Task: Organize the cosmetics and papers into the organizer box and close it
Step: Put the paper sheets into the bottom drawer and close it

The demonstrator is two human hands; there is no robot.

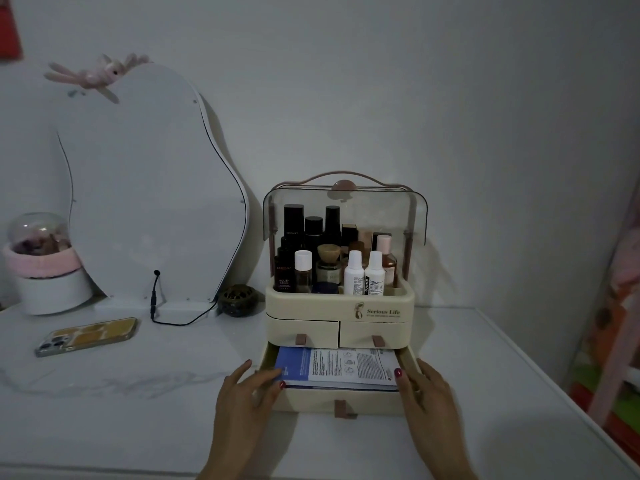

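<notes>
A cream organizer box (341, 306) stands on the white table, its clear lid (346, 202) raised. Several cosmetic bottles (332, 258) stand upright in its top tray. The two small drawers are shut; the wide bottom drawer (341, 401) is pulled out. A stack of blue-and-white papers (339, 367) lies in that drawer. My left hand (247, 393) rests at the drawer's left front corner, thumb touching the papers' left edge. At the right front corner is my right hand (424, 396), its thumb on the papers' right edge. Both hands have their fingers spread.
A phone (86, 336) lies face down at the left. Behind it lean a curvy mirror (149, 188) with a black cable (156, 299), a small dark round jar (239, 299) and a pink-trimmed dome ornament (41, 261). The table edge runs along the right.
</notes>
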